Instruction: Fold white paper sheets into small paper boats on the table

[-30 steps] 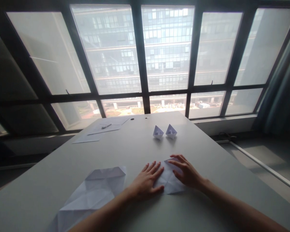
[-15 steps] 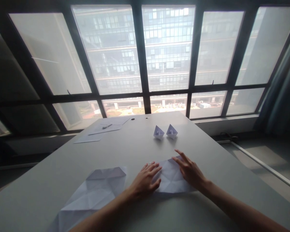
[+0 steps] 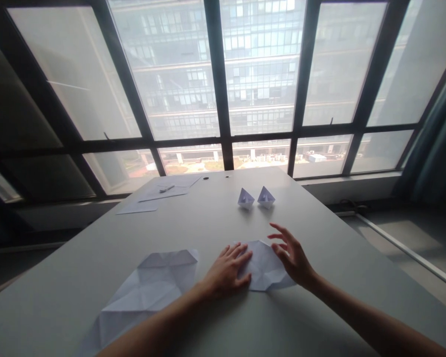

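Left hand (image 3: 226, 270) lies flat, fingers spread, pinning the paper's (image 3: 263, 267) left edge; right hand (image 3: 292, 253) hovers open just over its right side, equally near.

Left hand (image 3: 226, 270) hides the folded paper (image 3: 263, 265)'s left edge — creased sheet (image 3: 148, 295) cut off at bottom, pen-like thing (image 3: 166, 188) too small to ID.
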